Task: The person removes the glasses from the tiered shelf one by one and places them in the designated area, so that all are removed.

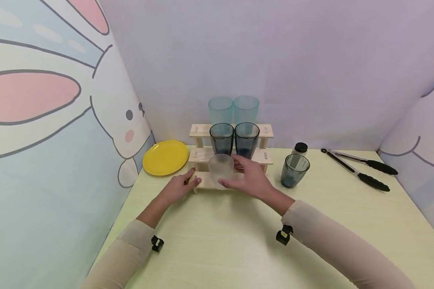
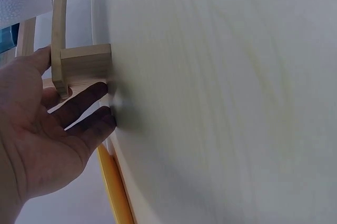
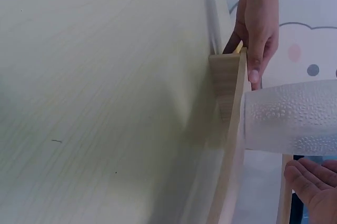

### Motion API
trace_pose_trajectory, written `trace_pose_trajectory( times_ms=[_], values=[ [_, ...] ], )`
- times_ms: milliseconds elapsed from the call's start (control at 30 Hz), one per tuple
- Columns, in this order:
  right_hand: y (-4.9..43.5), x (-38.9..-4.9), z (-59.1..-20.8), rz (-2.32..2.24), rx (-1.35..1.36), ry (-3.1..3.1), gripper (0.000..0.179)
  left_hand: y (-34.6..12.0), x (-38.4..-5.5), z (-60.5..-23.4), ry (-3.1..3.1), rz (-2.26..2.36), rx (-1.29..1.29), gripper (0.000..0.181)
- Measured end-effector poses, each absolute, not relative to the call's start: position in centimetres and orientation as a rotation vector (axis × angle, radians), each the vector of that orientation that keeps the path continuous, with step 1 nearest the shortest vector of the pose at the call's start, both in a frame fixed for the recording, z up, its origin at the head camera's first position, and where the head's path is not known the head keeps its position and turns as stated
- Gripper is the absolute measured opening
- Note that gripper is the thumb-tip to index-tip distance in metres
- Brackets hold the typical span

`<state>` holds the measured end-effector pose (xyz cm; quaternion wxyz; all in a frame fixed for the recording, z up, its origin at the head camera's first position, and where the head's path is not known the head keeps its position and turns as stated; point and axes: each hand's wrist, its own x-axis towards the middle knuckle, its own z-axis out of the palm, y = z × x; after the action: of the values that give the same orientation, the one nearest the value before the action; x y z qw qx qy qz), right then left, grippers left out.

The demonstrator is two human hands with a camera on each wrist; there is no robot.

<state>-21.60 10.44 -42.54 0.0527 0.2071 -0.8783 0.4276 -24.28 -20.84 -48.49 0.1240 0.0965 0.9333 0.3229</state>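
Observation:
A three-tier wooden rack (image 1: pixel 196 155) stands against the back wall. On its lowest shelf is a frosted clear cup (image 1: pixel 220 171), upright, its bumpy surface plain in the right wrist view. My left hand (image 1: pixel 179 186) grips the left end of that shelf, thumb (image 2: pixel 43 58) on the upper side and fingers around the end. My right hand (image 1: pixel 251 179) is beside the cup's right side, fingers extended; a small gap shows between fingertips and cup in the right wrist view. Two smoky grey glasses (image 1: pixel 234 140) occupy the middle shelf, two pale blue glasses (image 1: pixel 233 109) the top one.
To the rack's left, a yellow plate (image 1: pixel 165 157) leans near the wall. Right of the rack are another smoky grey glass (image 1: pixel 294 170) and a small jar with a black lid (image 1: pixel 301 147). Black-handled tongs (image 1: pixel 361 168) lie farther right on the pale table (image 1: pixel 209 245).

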Motion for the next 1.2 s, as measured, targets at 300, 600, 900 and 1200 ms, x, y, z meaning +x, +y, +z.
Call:
trace_pose_trajectory(
  times_ms=[300,600,900,1200],
  values=[
    [8.8,-22.0,-42.6,1.153,0.547,-2.689,0.078,-20.7,-24.3,-48.3,2.715,0.936,0.265,0.090],
    [7.7,-22.0,-42.6,1.076,0.466,-2.705,0.080,-20.6,-24.3,-48.3,2.712,0.939,0.263,0.088],
    [7.3,-22.1,-42.8,1.103,0.458,-2.698,0.083,-20.8,-24.2,-48.2,2.724,0.915,0.256,0.086],
    [8.3,-21.4,-42.1,1.217,0.456,-2.707,0.082,-20.8,-24.5,-48.3,2.714,0.923,0.259,0.088]
  ],
)
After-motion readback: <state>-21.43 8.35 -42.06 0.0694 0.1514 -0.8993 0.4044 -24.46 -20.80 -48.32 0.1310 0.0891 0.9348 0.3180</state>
